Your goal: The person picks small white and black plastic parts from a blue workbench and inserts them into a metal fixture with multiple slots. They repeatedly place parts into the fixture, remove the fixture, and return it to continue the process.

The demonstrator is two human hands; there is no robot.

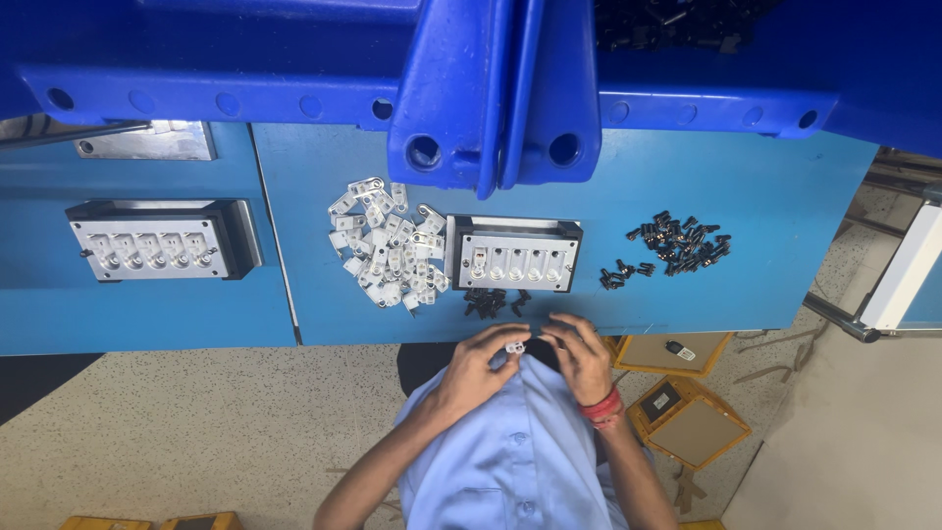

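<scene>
A: Nearest first. Both hands meet at the desk's (687,314) near edge, over the blue shirt. Left hand (478,365) has its fingers curled, pinching a small white plastic piece (516,345) at the tips. Right hand (581,355), the one with the red wrist thread, closes in from the other side, fingertips bent toward the same piece; whether it pinches something small of its own, I cannot tell.

B: Which way does the piece lie?

A: Between the two hands, touching the left fingertips, just beside the right. Its long axis seems to run across, hand to hand, though it is too small to be sure.

B: Beyond that?

A: Just past the hands, a little cluster of black parts (494,302) on the desk. Behind it a metal fixture block (514,253) with a row of round pockets; contents unclear. To its left, a heap of white pieces (385,245), touching the block. To its right, well apart, a scatter of black parts (677,245).

B: Farther?

A: A second fixture block (157,242) far left, nearer the left hand's side. Blue crates (491,88) overhang the back; one holds dark parts.
</scene>
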